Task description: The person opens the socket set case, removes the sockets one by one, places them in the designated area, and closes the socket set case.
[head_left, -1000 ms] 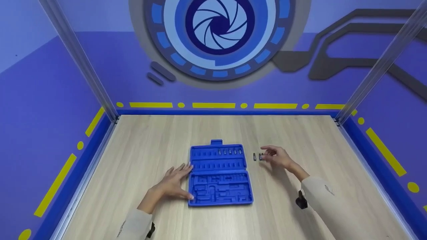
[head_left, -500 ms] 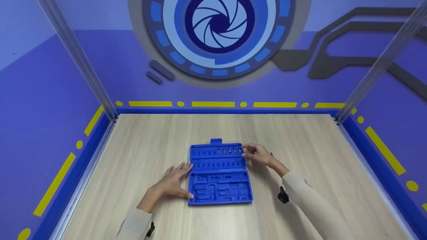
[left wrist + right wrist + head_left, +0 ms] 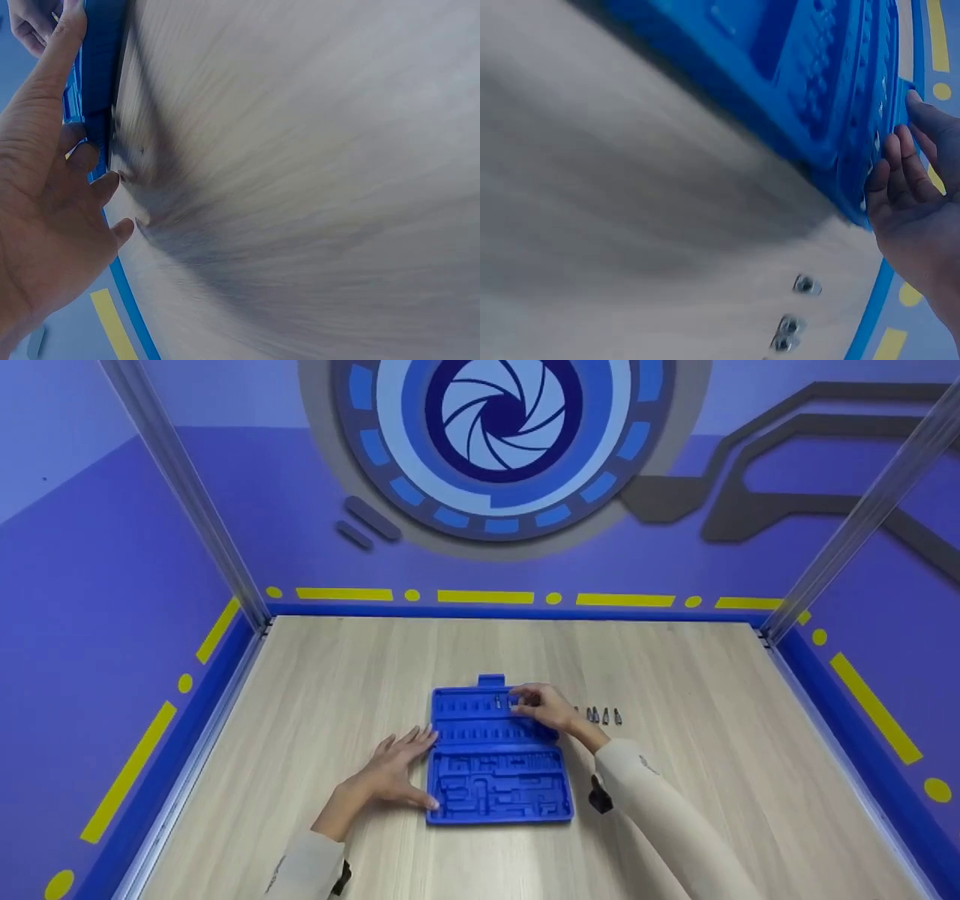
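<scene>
An open blue tool case point(image 3: 499, 821) lies on the table, its moulded slots facing up. In its upper row sit small metal pieces that look like sockets or bits point(image 3: 498, 702); some are behind my right hand. My left hand point(image 3: 397, 771) rests along the case's left edge, fingers spread and thumb at the lower corner. Over the right part of the upper row is my right hand point(image 3: 551, 709), thumb and index fingertips close together near a slot. Whether a piece is between them is hidden. More metal pieces point(image 3: 606, 716) stand or lie on the table right of the case.
The wooden table point(image 3: 360, 660) is enclosed by blue and purple walls point(image 3: 240, 510) with metal corner posts. In the right wrist view, several loose metal pieces point(image 3: 806, 285) are on the wood beside the case.
My right hand has moved left from the loose metal pieces to over the case's upper row, uncovering those pieces. My left hand has stayed at the case's edge.
</scene>
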Motion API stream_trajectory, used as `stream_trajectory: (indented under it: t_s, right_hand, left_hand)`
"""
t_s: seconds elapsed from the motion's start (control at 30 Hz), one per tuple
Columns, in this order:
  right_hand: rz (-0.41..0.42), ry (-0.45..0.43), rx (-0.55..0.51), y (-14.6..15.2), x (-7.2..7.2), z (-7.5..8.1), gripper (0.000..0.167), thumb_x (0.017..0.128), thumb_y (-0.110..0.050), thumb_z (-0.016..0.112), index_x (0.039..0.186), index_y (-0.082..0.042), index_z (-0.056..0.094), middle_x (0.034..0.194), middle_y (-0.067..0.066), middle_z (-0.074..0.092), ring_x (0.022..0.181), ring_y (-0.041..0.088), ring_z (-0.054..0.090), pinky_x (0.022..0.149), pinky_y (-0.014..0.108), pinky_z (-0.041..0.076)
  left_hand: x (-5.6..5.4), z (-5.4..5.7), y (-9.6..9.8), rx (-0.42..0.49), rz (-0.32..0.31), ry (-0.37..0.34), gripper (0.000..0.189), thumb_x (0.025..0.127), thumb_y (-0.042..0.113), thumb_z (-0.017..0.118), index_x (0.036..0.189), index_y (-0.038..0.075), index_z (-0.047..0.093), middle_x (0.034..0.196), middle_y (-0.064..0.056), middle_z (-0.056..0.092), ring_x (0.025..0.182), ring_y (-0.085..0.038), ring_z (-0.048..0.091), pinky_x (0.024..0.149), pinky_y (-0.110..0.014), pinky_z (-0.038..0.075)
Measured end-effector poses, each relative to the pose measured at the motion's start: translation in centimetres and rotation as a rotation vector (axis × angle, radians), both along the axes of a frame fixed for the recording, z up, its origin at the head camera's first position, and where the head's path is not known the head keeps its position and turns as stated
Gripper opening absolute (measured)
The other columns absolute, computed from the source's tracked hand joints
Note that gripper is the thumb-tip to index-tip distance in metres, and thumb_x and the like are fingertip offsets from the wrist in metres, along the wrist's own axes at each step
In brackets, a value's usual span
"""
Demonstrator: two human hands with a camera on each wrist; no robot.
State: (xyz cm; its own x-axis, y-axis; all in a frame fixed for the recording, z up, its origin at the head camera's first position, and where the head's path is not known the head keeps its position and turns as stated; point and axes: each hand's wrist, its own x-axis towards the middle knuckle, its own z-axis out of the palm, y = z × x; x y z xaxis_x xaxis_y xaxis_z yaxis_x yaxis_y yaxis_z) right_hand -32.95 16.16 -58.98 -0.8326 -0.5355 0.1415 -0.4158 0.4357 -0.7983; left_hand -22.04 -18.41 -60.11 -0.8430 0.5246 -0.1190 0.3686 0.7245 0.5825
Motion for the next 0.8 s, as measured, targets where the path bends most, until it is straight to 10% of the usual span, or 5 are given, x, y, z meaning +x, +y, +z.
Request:
stream_trajectory:
  t_s: [0.8]
  right_hand:
    - [-0.236, -0.004, 0.304, -4.6, -0.8, -0.4, 0.028, 0.095, -0.017, 0.073, 0.116, 0.001, 0.074, 0.1, 0.016, 0.067, 0.094, 0.029, 0.064, 0.086, 0.047, 0.055]
  left_hand:
    - [-0.2, 0.6, 0.1, -0.007, -0.024, 0.034, 0.125, 0.063, 0.056, 0.092, 0.16, 0.006, 0.031, 0.17, -0.019, 0.019, 0.158, -0.045, 0.01, 0.125, -0.07, 0.006]
